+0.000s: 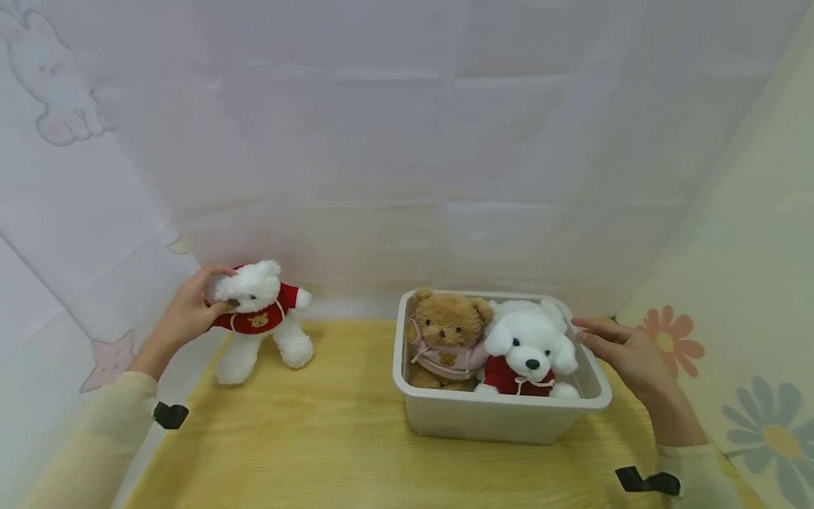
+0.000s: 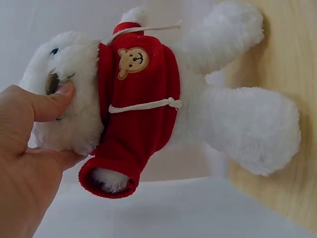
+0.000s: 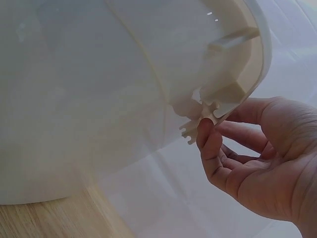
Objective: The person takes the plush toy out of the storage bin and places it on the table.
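Observation:
My left hand [image 1: 181,311] grips a white teddy bear [image 1: 259,322] in a red hoodie by its head, at the left of the head view. The left wrist view shows my thumb pressed beside the bear's nose [image 2: 52,82]. The bear's legs hang down close to the tabletop; whether they touch it I cannot tell. On the right, my right hand [image 1: 642,360] holds the rim of a white plastic bin [image 1: 483,417]. In the right wrist view the thumb is under the rim. Inside the bin sit a brown teddy bear [image 1: 450,329] in pink and a white plush dog [image 1: 528,346] in red.
Everything stands on a yellow wood-grain table [image 1: 305,438]. A pale wall hanging [image 1: 445,177] rises right behind it. Printed side panels [image 1: 750,297] border the table on both sides. Bare tabletop lies between the held bear and the bin.

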A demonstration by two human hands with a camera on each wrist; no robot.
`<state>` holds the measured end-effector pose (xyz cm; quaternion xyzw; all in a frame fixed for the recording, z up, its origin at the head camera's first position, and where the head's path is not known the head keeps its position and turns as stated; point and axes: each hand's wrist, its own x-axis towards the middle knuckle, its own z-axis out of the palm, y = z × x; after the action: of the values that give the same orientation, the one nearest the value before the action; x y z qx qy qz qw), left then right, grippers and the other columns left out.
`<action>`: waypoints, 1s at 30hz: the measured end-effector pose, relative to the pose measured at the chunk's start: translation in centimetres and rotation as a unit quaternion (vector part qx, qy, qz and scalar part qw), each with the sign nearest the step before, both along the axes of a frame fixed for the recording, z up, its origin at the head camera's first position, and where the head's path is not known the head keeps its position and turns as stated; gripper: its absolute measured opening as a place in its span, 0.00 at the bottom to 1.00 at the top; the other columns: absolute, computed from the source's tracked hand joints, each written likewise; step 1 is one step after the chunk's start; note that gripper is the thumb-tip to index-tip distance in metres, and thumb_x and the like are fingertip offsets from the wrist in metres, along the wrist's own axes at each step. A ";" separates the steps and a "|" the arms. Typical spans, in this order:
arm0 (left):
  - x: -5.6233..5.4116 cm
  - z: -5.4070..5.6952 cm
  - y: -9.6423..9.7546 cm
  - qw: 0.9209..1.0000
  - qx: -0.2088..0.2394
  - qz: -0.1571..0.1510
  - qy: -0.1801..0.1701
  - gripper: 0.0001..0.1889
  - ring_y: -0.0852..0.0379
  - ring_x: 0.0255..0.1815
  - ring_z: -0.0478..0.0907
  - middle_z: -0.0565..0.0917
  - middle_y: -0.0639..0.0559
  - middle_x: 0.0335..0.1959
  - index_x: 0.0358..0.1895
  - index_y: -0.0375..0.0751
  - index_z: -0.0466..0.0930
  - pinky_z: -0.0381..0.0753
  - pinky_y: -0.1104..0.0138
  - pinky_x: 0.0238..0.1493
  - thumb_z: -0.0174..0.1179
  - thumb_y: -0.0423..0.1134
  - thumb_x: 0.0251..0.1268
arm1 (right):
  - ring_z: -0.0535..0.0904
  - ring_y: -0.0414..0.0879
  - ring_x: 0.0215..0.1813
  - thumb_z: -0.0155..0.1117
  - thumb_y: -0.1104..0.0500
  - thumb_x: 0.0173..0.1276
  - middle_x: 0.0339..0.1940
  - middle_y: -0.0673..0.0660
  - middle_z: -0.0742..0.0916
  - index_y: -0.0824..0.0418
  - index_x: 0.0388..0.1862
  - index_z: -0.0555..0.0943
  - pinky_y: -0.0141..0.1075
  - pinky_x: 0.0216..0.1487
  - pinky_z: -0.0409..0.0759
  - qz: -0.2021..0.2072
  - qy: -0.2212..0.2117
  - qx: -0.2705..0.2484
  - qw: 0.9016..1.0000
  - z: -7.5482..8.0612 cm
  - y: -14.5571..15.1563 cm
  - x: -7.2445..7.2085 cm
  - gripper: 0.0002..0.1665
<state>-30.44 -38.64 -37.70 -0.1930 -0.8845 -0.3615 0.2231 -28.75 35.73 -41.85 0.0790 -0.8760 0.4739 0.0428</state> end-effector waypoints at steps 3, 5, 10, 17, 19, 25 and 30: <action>-0.5 -2.2 -1.4 1.000 0.019 0.010 -0.022 0.30 0.46 0.49 0.69 0.70 0.34 0.64 0.63 0.33 0.70 0.75 0.72 0.29 0.64 0.13 0.57 | 0.75 0.29 0.57 0.64 0.43 0.75 0.71 0.66 0.75 0.58 0.71 0.78 0.27 0.48 0.79 0.001 -0.001 0.001 1.000 -0.1 -0.2 0.1 0.32; -0.7 -3.3 -2.2 0.999 0.031 0.016 -0.037 0.30 0.47 0.50 0.69 0.69 0.34 0.65 0.64 0.34 0.69 0.76 0.72 0.29 0.64 0.14 0.58 | 0.75 0.29 0.56 0.64 0.43 0.75 0.70 0.65 0.75 0.58 0.71 0.78 0.27 0.47 0.79 0.000 0.003 0.007 1.000 -0.1 -0.3 0.1 0.32; -1.1 -5.1 -3.1 0.998 0.031 0.026 -0.055 0.31 0.53 0.32 0.72 0.69 0.31 0.63 0.66 0.35 0.67 0.75 0.68 0.22 0.64 0.16 0.60 | 0.74 0.27 0.56 0.63 0.44 0.75 0.69 0.64 0.77 0.58 0.71 0.78 0.25 0.47 0.78 0.001 0.015 0.020 1.000 -0.2 -0.3 -0.1 0.31; -2.0 -7.2 -2.5 0.998 -0.027 0.046 -0.036 0.37 0.39 0.36 0.75 0.69 0.27 0.60 0.70 0.32 0.62 0.79 0.52 0.33 0.66 0.15 0.56 | 0.73 0.30 0.59 0.62 0.44 0.76 0.71 0.64 0.75 0.57 0.72 0.77 0.26 0.48 0.79 0.012 0.008 0.001 1.000 -0.2 -0.4 0.0 0.31; -2.2 -7.6 -1.9 0.997 -0.059 0.050 -0.012 0.40 0.28 0.49 0.71 0.67 0.23 0.62 0.71 0.27 0.60 0.74 0.41 0.48 0.67 0.16 0.54 | 0.73 0.31 0.60 0.62 0.45 0.76 0.72 0.64 0.74 0.58 0.72 0.77 0.26 0.48 0.79 0.014 0.006 -0.005 1.000 -0.2 -0.3 0.1 0.31; -2.0 -7.0 -0.2 0.986 -0.135 0.093 0.022 0.45 0.18 0.67 0.51 0.56 0.19 0.69 0.74 0.23 0.55 0.48 0.27 0.62 0.71 0.26 0.53 | 0.74 0.32 0.59 0.63 0.45 0.76 0.71 0.65 0.75 0.58 0.71 0.77 0.27 0.49 0.80 0.013 0.008 -0.015 1.000 0.0 -0.3 0.3 0.31; -1.6 -5.5 0.7 0.983 -0.146 0.107 -0.030 0.45 0.17 0.70 0.46 0.49 0.19 0.73 0.77 0.25 0.50 0.44 0.25 0.62 0.68 0.33 0.62 | 0.75 0.34 0.60 0.63 0.47 0.76 0.72 0.66 0.73 0.60 0.72 0.77 0.29 0.49 0.80 0.017 0.006 -0.034 0.999 0.0 -0.2 0.3 0.31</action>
<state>-32.07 -37.92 -43.21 -0.1170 -0.9495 -0.2087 0.2029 -28.47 35.49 -41.80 0.0956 -0.8575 0.5037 0.0426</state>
